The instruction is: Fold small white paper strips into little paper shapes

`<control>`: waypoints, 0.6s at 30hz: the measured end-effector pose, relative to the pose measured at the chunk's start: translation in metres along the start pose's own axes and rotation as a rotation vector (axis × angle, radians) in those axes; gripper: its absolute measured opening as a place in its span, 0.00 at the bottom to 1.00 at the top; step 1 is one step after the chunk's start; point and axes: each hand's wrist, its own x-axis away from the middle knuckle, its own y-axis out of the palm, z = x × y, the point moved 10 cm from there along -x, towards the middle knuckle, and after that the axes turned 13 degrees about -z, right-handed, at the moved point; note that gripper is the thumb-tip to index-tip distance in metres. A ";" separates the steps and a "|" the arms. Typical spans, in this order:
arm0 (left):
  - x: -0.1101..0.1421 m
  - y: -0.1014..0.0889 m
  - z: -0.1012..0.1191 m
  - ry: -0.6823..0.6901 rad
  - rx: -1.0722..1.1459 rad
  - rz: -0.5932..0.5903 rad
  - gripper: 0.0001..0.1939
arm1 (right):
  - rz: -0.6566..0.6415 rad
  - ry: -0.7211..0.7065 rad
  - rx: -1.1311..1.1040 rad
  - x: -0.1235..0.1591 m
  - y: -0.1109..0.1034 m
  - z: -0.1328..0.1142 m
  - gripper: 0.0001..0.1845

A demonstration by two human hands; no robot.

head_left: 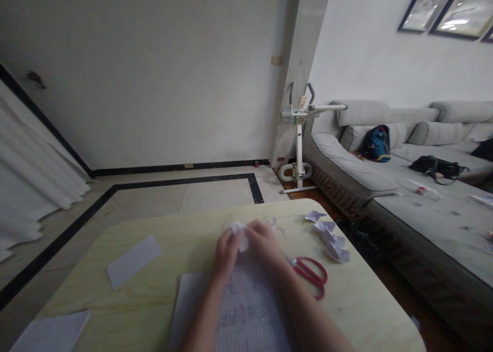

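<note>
Head camera, looking forward and down: a person's two bare hands meet over a pale wooden table (370,306), working at one small folded paper (239,236). It sits between the hands, just above the far end of a lined sheet with handwriting (246,311). The left hand (225,252) pinches its left side with thumb and fingers; the right hand (265,243) grips its right side, though the fingertips there are partly hidden.

The paper is likely almost weightless, soft across a single layer and stiffer where layers stack. It should crease easily and could tear under a hard pull, so the best hold is a light pinch on the folded edges, one hand each side. It probably gives fair grip rather than slipping.

In looks, it is white, small and angular, with its creases too blurred to count.

To the right lie several white folded paper shapes (328,237) in a loose row, red-handled scissors (310,276) near the right forearm, and thin paper scraps (283,233). To the left lie a flat white paper rectangle (133,262) and, nearer, another white sheet (52,332).
</note>
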 end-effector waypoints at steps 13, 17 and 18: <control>-0.003 0.005 -0.005 0.016 -0.024 -0.053 0.15 | 0.013 0.007 -0.031 -0.001 0.001 0.004 0.08; -0.003 0.010 -0.007 0.014 -0.015 -0.085 0.15 | 0.027 -0.023 -0.002 0.000 -0.001 0.002 0.07; -0.002 0.011 -0.008 0.011 -0.016 -0.083 0.15 | 0.030 -0.026 0.009 0.000 -0.001 0.002 0.07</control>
